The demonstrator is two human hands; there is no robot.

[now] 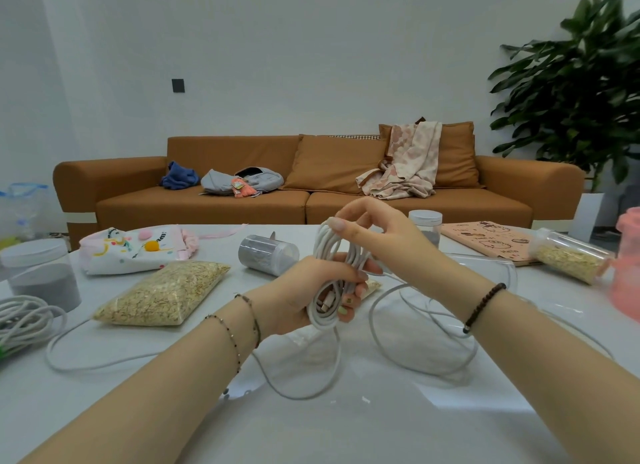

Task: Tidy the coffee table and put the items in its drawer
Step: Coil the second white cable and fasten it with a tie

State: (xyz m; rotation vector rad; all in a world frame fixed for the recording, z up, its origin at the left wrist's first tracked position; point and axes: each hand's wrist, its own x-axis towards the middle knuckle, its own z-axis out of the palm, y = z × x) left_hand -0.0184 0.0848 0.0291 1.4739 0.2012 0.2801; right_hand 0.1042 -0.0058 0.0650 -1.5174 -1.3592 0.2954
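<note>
White coffee table (346,429) before brown sofa (207,204), cluttered. Far left: grey cable bundle (20,321), lidded jar (41,276), bag of oats (162,294). Centre: left hand (311,294) clasps lower half of white charging cable coil (329,252), held above table; right hand (374,235) curls fingers round coil top. Loose tail (298,398) sprawls on table. Right: notebook (491,242), oat jar (571,259). Step, likely: winding cable. Next: gather slack evenly, then drawer, not in view
</note>
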